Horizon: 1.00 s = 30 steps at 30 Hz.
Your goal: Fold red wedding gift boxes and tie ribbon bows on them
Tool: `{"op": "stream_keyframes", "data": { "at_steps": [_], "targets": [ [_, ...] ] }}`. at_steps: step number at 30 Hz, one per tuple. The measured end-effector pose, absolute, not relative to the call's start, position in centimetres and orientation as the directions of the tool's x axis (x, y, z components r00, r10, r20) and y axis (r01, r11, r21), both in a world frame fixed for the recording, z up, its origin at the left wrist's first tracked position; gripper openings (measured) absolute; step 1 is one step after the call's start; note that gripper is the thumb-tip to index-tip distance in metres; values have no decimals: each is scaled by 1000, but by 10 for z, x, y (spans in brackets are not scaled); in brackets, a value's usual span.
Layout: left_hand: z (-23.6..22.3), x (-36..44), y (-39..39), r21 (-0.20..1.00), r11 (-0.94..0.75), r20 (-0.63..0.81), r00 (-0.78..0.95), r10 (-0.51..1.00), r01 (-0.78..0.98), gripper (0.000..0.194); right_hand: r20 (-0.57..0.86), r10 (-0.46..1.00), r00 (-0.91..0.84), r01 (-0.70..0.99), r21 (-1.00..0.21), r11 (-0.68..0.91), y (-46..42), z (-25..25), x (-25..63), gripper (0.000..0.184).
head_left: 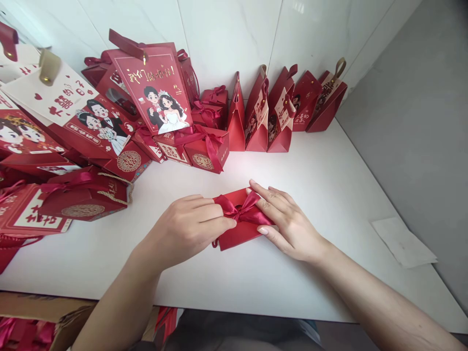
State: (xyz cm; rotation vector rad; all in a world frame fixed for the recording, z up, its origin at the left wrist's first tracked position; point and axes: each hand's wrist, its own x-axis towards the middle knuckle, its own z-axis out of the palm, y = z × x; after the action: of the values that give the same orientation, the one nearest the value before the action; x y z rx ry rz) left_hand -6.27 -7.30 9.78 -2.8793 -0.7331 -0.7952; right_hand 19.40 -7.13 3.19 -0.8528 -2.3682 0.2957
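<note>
A small red gift box (234, 236) sits on the white table between my hands, with a dark red satin ribbon (239, 210) tied in a bow across its top. My left hand (193, 226) is closed at the bow's left side, thumb and fingers pinching the ribbon there. On the right, my right hand (283, 217) lies with its fingers stretched out over the right loop and the box's edge. The underside of the box and part of the ribbon are hidden by my fingers.
Piled red gift boxes (86, 200) with bows and printed couples fill the left. A row of triangular boxes (280, 139) stands along the tiled wall (226, 29). White paper (402, 241) lies at the right. A cardboard carton (44, 309) holds ribboned items below the table (292, 287).
</note>
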Motion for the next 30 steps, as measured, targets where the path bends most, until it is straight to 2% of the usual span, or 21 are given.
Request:
{"op": "stream_keyframes", "data": {
  "at_steps": [9, 19, 26, 28, 30],
  "targets": [
    [98, -62, -72, 101, -872, 455, 757, 468, 478, 16, 436, 679, -590, 508, -452, 733, -72, 32, 194, 47],
    [98, -62, -73, 121, -897, 441, 787, 432, 425, 13, 360, 748, -558, 536, -531, 656, -77, 33, 191, 45],
    [97, -64, -74, 139, -895, 437, 785, 440, 424, 14, 373, 764, -526, 517, -573, 636, -81, 33, 188, 47],
    [100, -65, -74, 185, -889, 427, 780, 457, 420, 10, 376, 749, -546, 500, -571, 651, -81, 32, 187, 50],
    [105, -67, -75, 313, -864, 386, 779, 494, 393, 6, 383, 726, -572, 479, -563, 674, -80, 32, 188, 54]
  ]
}}
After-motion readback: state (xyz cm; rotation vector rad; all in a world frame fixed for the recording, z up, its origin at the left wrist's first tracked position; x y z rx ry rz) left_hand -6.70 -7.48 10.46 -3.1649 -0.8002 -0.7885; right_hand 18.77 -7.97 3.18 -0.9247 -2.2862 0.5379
